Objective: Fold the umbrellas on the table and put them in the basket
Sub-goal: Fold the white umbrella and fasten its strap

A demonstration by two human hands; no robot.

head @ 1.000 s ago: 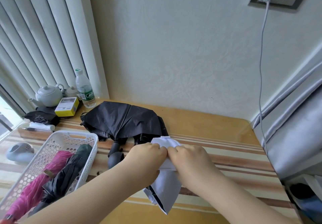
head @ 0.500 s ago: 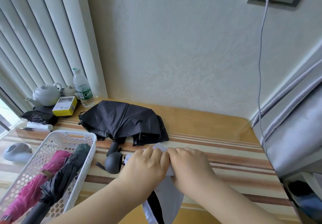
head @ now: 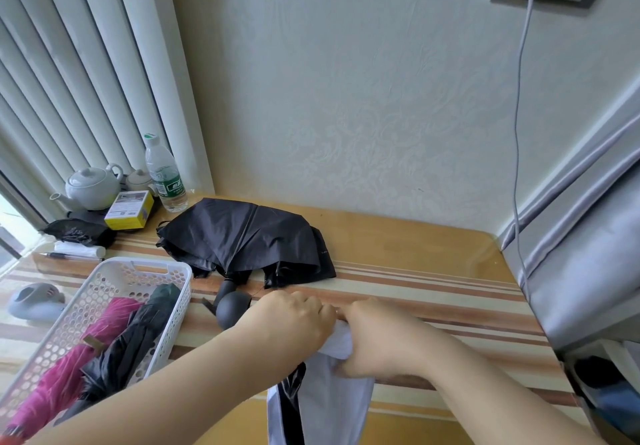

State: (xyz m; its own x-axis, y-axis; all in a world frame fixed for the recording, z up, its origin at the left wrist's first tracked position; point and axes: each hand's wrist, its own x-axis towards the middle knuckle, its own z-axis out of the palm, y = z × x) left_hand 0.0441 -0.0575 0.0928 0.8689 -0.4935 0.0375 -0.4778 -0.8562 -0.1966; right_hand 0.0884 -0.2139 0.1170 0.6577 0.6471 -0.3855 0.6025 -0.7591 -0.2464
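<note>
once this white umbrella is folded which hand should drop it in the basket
Probably the left hand: the basket sits on its side, while the right hand would have to cross over. Both grip the white umbrella now.

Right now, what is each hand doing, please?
Left hand: closed, gripping the white umbrella.
Right hand: closed, gripping the same white umbrella.

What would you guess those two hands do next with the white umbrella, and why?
Probably keep wrapping it tight. Both the left hand and right hand grip the white umbrella, whose cloth hangs loose, so it looks unready for the basket.
</note>
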